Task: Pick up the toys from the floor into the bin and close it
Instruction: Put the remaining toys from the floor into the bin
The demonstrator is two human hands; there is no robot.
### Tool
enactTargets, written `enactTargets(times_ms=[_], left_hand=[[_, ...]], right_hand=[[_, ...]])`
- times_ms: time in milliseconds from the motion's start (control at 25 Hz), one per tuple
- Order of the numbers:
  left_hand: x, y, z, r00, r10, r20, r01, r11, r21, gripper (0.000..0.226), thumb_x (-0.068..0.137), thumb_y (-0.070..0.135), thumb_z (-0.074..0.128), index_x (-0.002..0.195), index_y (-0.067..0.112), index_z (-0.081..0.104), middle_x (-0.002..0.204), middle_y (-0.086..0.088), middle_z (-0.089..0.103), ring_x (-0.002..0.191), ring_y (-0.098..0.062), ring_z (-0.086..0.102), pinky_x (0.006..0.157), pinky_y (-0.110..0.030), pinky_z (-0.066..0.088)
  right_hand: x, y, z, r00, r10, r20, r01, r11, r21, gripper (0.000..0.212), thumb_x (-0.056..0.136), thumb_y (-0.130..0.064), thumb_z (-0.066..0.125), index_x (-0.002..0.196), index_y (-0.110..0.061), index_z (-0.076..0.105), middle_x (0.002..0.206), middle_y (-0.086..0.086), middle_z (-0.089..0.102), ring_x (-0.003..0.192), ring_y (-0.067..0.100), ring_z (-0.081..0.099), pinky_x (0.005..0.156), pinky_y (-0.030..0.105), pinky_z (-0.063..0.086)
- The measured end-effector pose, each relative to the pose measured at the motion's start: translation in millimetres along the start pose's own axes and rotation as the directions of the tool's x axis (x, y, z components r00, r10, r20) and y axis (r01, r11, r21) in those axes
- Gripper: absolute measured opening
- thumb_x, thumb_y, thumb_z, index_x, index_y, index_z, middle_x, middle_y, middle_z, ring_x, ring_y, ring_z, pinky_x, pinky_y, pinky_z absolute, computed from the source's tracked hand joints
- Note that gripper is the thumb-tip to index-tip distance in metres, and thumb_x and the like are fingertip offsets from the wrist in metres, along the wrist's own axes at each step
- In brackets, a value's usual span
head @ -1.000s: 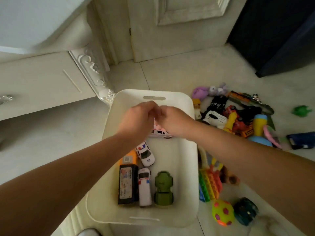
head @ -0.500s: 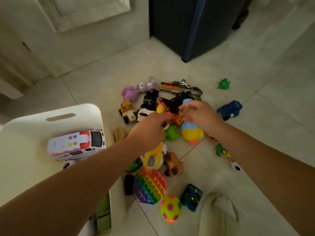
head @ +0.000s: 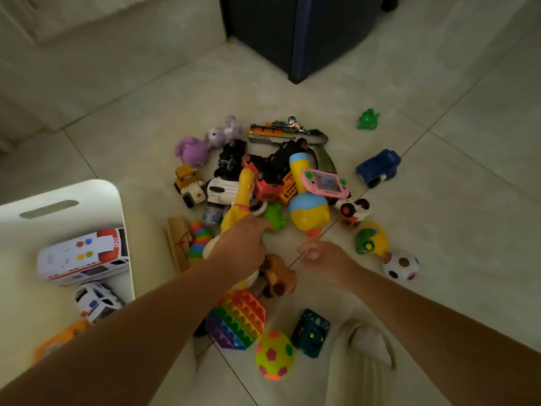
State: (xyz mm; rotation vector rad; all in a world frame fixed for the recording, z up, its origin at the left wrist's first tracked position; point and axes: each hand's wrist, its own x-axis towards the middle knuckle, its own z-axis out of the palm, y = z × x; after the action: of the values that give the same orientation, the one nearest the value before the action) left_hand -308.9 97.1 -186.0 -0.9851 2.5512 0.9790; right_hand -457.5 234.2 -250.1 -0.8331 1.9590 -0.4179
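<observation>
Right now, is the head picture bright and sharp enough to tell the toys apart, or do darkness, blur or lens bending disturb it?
Head view: dim, greenish light, but the toys show readable colours and no glare appears; head view: the right hand looks slightly smeared, the left hand sharper; head view: wide-angle bending curves the joints of the floor and the bin rim.
</observation>
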Motion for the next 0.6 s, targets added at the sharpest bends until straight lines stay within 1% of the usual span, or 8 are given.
enactTargets(times_ms=[80,200,280,360,440,520,560,600], left_hand=[[-2.8,-0.2,-0.4,0.999,0.035,-0.042,-0.035,0.999,0.006,0.042,0.094,0.006,0.047,0.134,0.018,0.051,0.143,-0.003,0.042,0.126,-0.021,0.046,0.093,-0.027,0.042],[-8.0,2.4,3.7,0.997,0.037,-0.063,-0.039,0.999,-0.031,0.043,0.093,0.006,0.046,0.133,0.021,0.051,0.142,0.000,0.041,0.122,-0.018,0.048,0.091,-0.028,0.045],[-12.8,3.9,8.7,0.998,0.037,-0.054,-0.041,0.997,-0.067,0.043,0.092,0.006,0.046,0.132,0.023,0.051,0.141,0.001,0.042,0.119,-0.016,0.049,0.089,-0.027,0.046],[-16.1,4.1,12.8,0.999,0.032,-0.038,-0.036,0.994,-0.108,0.045,0.092,0.005,0.047,0.133,0.023,0.050,0.142,0.001,0.040,0.119,-0.015,0.049,0.090,-0.027,0.047],[-18.0,1.5,15.1,1.000,-0.008,-0.014,0.005,0.989,-0.147,0.051,0.091,0.004,0.050,0.138,0.023,0.044,0.145,0.001,0.037,0.121,-0.016,0.048,0.092,-0.029,0.047],[-16.5,-1.3,16.3,0.999,-0.042,0.014,0.043,0.986,-0.163,0.058,0.090,0.010,0.056,0.143,0.023,0.036,0.147,-0.001,0.033,0.126,-0.018,0.044,0.097,-0.029,0.044],[-16.1,-0.9,15.9,0.997,-0.064,0.042,0.071,0.979,-0.192,0.063,0.089,0.017,0.060,0.145,0.022,0.032,0.148,-0.002,0.032,0.128,-0.019,0.043,0.099,-0.030,0.042],[-14.8,1.1,15.3,0.993,-0.099,0.066,0.115,0.946,-0.304,0.069,0.088,0.023,0.064,0.147,0.022,0.029,0.148,-0.003,0.033,0.128,-0.020,0.043,0.100,-0.032,0.043]], right_hand=[[-3.3,-17.2,27.0,0.995,-0.003,0.095,0.010,0.998,-0.068,0.051,0.088,-0.035,0.064,0.133,-0.014,0.051,0.128,0.008,0.058,0.116,0.024,0.056,0.084,0.028,0.043],[-5.1,-34.5,54.6,0.999,0.004,0.034,0.004,0.974,-0.225,0.069,0.084,-0.046,0.063,0.140,-0.017,0.036,0.131,0.012,0.048,0.118,0.029,0.049,0.095,0.039,0.046],[-3.7,-39.6,58.4,1.000,0.011,0.018,-0.005,0.951,-0.309,0.062,0.087,-0.036,0.060,0.139,-0.013,0.036,0.131,0.012,0.044,0.120,0.031,0.045,0.098,0.039,0.042],[0.5,-42.0,55.1,0.996,0.065,0.065,-0.041,0.949,-0.313,0.039,0.081,-0.029,0.063,0.116,-0.014,0.052,0.118,0.012,0.051,0.109,0.030,0.054,0.090,0.038,0.047],[4.3,-40.0,47.8,0.980,0.174,0.095,-0.154,0.969,-0.195,0.030,0.073,-0.032,0.069,0.096,-0.017,0.057,0.100,0.008,0.060,0.087,0.022,0.062,0.075,0.033,0.053],[1.6,-38.1,33.1,0.963,0.239,0.126,-0.234,0.971,-0.048,0.033,0.075,-0.033,0.071,0.099,-0.016,0.057,0.090,0.002,0.057,0.078,0.015,0.058,0.064,0.026,0.049],[-1.0,-36.3,25.3,0.956,0.264,0.128,-0.277,0.956,0.097,0.035,0.076,-0.031,0.071,0.103,-0.016,0.056,0.089,0.002,0.056,0.076,0.014,0.057,0.059,0.024,0.047],[-5.0,-35.9,17.7,0.955,0.265,0.132,-0.293,0.910,0.295,0.038,0.077,-0.028,0.073,0.107,-0.015,0.055,0.089,0.003,0.056,0.073,0.014,0.059,0.054,0.024,0.046]])
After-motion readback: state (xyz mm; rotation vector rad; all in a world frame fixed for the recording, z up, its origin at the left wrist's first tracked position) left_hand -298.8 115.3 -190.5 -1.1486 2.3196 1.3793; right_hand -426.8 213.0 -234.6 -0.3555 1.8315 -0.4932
